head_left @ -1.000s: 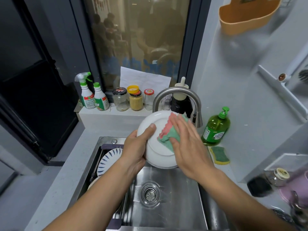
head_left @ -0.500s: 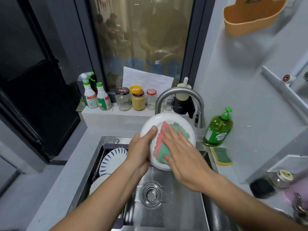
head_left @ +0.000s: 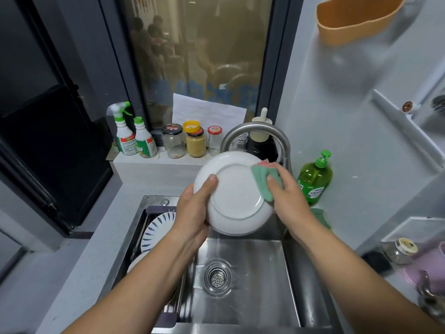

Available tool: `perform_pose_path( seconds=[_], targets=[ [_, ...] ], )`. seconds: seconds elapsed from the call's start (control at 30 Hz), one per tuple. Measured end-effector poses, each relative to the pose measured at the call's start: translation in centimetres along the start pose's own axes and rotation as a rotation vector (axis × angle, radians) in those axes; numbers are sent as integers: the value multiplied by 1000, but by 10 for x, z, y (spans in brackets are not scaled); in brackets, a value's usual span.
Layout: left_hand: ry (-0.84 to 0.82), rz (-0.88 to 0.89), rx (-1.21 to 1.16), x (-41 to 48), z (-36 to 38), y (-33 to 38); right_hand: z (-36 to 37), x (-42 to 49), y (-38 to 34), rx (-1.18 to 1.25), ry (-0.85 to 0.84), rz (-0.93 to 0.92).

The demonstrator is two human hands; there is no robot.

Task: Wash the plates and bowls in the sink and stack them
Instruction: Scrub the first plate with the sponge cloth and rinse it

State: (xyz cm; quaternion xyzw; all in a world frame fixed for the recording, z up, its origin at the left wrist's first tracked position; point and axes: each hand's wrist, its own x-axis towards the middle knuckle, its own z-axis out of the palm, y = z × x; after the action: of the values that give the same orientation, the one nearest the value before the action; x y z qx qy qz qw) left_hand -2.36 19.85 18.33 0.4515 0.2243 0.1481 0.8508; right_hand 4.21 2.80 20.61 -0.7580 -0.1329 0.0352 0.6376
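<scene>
Head view: I see a white plate [head_left: 234,191] held at frame centre above the sink [head_left: 260,297], underside toward the camera.
Left hand [head_left: 192,213]: grips the plate's left rim, thumb flat across the underside; the other fingers are hidden behind, so I cannot tell their spread.
Right hand [head_left: 289,196]: pinches a green-and-pink cloth [head_left: 263,182] against the plate's right rim, thumb on top.
Lower left: a blue-patterned plate [head_left: 156,227] stands at the sink's left side.
Right of centre: green soap bottle [head_left: 314,182] on the counter.

White plate [head_left: 234,191] tilted underside-up above steel sink [head_left: 252,297], blue-striped plate [head_left: 156,227] racked left.
</scene>
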Motion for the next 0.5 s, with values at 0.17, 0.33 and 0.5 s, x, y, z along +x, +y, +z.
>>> perform_pose_path(
  seconds=[0.17, 0.33, 0.5],
  targets=[
    [42, 60, -74, 8, 8, 9, 32, -35, 20, 241, 58, 168],
    [7, 40, -113, 14, 10, 7, 34, -31, 0, 559, 95, 266],
    [35, 38, -128, 10, 12, -3, 16, -1, -26, 741, 161, 243]
  ],
)
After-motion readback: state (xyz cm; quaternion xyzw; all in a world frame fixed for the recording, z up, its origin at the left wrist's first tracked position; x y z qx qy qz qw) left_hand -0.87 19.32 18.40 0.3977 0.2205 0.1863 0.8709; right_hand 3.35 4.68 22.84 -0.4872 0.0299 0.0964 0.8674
